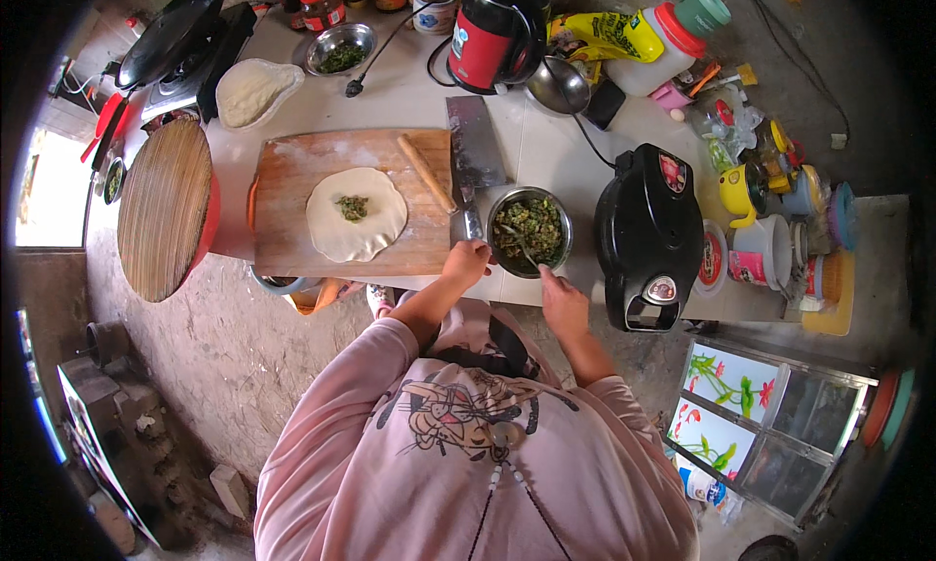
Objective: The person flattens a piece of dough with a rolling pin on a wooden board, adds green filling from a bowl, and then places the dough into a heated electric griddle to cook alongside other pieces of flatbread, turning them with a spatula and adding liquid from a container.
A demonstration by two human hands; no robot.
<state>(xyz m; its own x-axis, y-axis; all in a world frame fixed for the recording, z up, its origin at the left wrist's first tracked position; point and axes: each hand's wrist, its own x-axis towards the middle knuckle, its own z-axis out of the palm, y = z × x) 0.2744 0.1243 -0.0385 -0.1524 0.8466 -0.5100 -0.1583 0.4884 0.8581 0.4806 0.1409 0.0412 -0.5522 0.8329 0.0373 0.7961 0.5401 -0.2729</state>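
A steel bowl [567, 248] of chopped green and brown filling [537, 221] stands near the table's front edge. My left hand [466, 264] is at the bowl's left rim with its fingers curled against it. In my right hand [564, 302] is the handle of a metal spoon [528, 252], whose head is down in the filling. To the left lies a wooden cutting board [285, 195] dusted with flour. A flattened round of dough [376, 228] rests on it, with a small heap of filling [352, 208] near its middle. A wooden rolling pin [426, 173] lies at the board's right side.
A cleaver [477, 140] lies beside the board. Right of the bowl stands a black electric griddle [647, 232]; behind are a red-and-black kettle [482, 42] and a dough bowl [256, 93]. A woven round lid [162, 210] sits at left. A cord [585, 133] crosses the table.
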